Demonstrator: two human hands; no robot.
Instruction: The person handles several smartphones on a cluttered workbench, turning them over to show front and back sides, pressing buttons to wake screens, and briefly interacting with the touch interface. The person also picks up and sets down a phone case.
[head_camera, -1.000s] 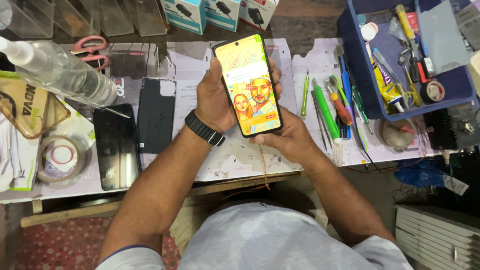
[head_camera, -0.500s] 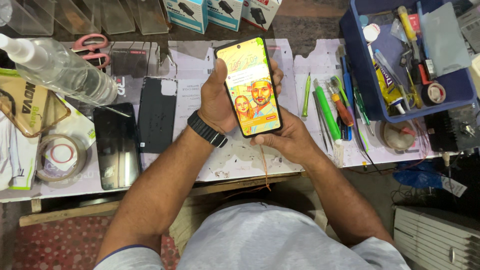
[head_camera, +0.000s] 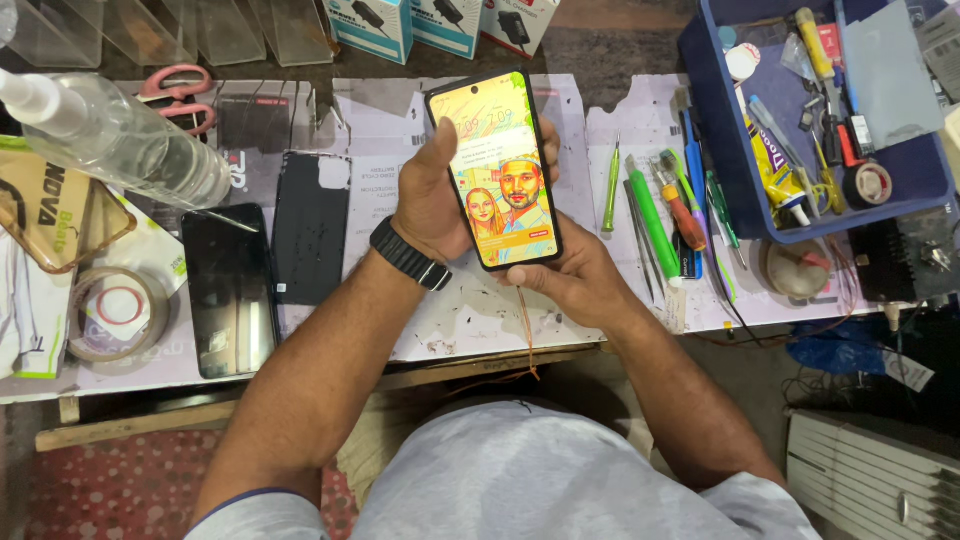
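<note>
Nearest, right hand (head_camera: 575, 280) cupped under the lower end of the smartphone (head_camera: 495, 170), fingers curled half shut around its bottom edge and right side, taking the weight from below. A thin reddish thread (head_camera: 527, 335) dangling from under that hand toward the lap. Left hand (head_camera: 430, 195), black watch band (head_camera: 410, 255) at the wrist, wrapped around the left edge of the smartphone, thumb laid up onto the lit screen, fingers hidden behind the back, so closed on it rather than spread. Held thus, raised above the desk (head_camera: 450, 320) and tilted face-up toward the head, screen readable and reachable by the thumb; a colourful picture showing on it.

Lying flat on the desk to the left, two dark glass panels (head_camera: 230, 290), laid side by side, with a roll of clear tape (head_camera: 115, 310) beyond them at the edge. To the right, screwdrivers and pens (head_camera: 660, 215) lined up within reach. Farther off, a clear spray bottle (head_camera: 120, 145) on its side, pink scissors (head_camera: 175, 85), and a blue tray (head_camera: 720, 190) gathering small tools and a glue tube.
</note>
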